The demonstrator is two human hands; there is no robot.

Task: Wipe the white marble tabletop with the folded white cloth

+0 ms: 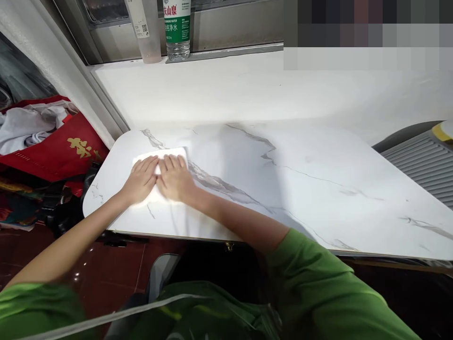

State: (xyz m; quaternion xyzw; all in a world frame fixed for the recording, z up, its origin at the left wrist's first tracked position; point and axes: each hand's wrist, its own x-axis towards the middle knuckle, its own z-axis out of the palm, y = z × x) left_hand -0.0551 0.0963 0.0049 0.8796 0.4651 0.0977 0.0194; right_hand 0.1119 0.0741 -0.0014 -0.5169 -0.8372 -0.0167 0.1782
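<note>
A white, roughly square piece, a folded cloth or paper (181, 151), lies on the left part of the white marbled table (311, 189). My left hand (141, 180) rests flat on its left half, fingers stretched out toward the far side. Beside it, my right hand (173, 177) lies flat on the right half, its fingers also straight. The two hands nearly touch at the thumbs. Glare on the white piece hides its texture, so I cannot tell its exact material.
A plastic water bottle (178, 35) and a clear cup (148, 38) stand on the ledge behind the table. To the left is a red bag (67, 146) with white cloth inside. A grey ribbed object (421, 156) sits at the right edge.
</note>
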